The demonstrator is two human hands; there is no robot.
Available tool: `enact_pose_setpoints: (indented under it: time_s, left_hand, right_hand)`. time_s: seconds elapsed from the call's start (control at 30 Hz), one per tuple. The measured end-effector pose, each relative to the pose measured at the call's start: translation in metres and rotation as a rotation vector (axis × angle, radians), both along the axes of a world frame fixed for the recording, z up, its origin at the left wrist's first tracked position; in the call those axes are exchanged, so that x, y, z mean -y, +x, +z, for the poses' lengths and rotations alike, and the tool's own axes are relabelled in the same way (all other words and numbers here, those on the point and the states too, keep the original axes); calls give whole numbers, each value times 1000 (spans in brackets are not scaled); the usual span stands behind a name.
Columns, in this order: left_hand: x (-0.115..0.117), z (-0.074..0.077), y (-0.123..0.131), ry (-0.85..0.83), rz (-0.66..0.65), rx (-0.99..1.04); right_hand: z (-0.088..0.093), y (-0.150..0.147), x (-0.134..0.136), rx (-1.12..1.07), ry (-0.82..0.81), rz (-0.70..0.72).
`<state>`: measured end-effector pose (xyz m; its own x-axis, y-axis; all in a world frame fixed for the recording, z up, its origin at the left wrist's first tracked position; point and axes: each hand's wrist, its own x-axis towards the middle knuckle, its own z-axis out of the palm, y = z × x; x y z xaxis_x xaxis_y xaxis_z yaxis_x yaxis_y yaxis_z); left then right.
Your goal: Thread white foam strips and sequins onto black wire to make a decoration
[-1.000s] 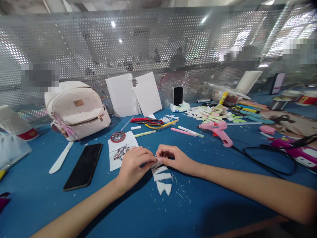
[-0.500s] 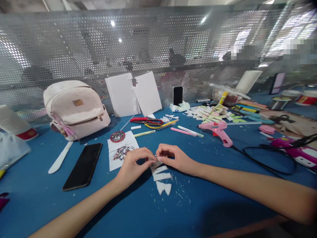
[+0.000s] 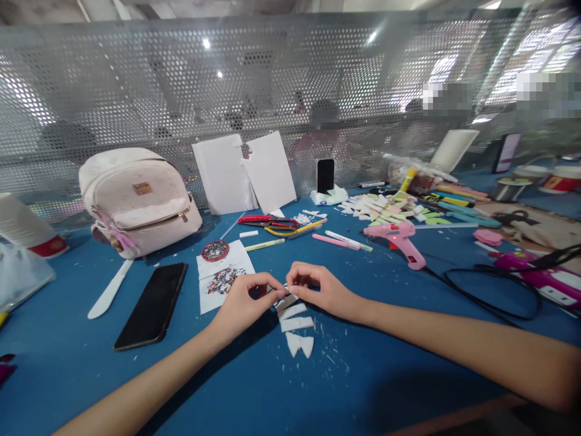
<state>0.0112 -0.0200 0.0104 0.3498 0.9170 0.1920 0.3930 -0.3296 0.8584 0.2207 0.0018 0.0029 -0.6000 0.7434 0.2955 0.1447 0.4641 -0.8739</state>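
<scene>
left hand: the left hand [image 3: 242,303] sits to the right of the long black phone [image 3: 152,304] that lies flat on the blue table [image 3: 68,363]. its thumb and forefinger are pinched narrow on one end of the small white foam strip [image 3: 285,298].
right hand: the right hand [image 3: 318,289], farther right of the phone, closes thumb and forefinger on the strip's other end, with the other fingers curled in.
strip: it is held between the two hands just above the table, right of the phone. fingertips hide most of it, so i cannot tell whether it is flat or bent.
offcuts: the flat white foam offcuts [image 3: 297,324] lie on the table right of the phone, just under and nearer than the hands, apart from the held strip.
grip, as i judge it: foam this thin dents and tears easily, so light pressure from the finger pads suits it better than nails. the two pinches belong close together, so that the short span between them stays controlled.
support, as i judge it: wrists resting on the table would steady such fine work and hold the strip low over the offcuts.
clutter: the white paper sheet strewn with sequins [image 3: 222,275] lies between the phone and the left hand, near enough for the left forearm to brush it.
heat: the pink glue gun [image 3: 399,239] and its black cable [image 3: 490,290] lie far right of the phone, well apart from both hands.
</scene>
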Motion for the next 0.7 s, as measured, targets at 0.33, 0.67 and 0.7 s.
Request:
enact_pose_setpoints:
  time_s: [0.33,0.67,0.7]
  left_hand:
    - [-2,-1,3,-150,-10,117]
    - [2,1,6,-184,-58,178]
    - [2,1,7,-186,-56,175]
  right_hand:
    - [6,-1,4,33,131,-51]
    - [6,-2,6,25,186,-74]
    - [6,-2,6,24,189,-72]
